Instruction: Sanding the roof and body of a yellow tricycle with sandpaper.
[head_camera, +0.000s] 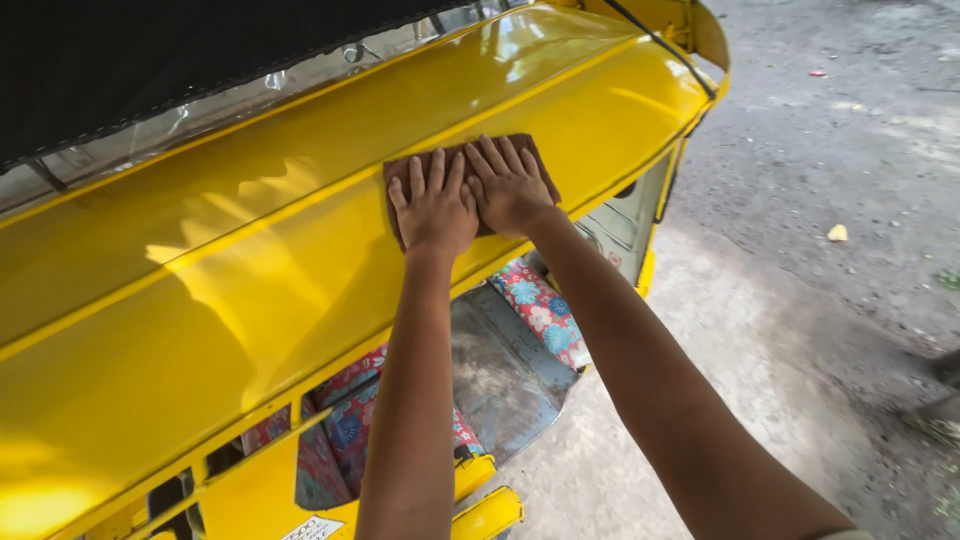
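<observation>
Two bare forearms, unsleeved, no jewellery

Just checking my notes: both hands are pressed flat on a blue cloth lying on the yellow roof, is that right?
Not quite: the cloth is brown, not blue. The head view shows the left hand and the right hand flat on it, side by side, on the yellow roof.

left hand (434, 208) flat, right hand (508, 186) flat, side by side

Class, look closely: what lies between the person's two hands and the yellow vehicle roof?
A brown cloth lies flat under the left hand and right hand, on the yellow roof, in the head view.
</observation>
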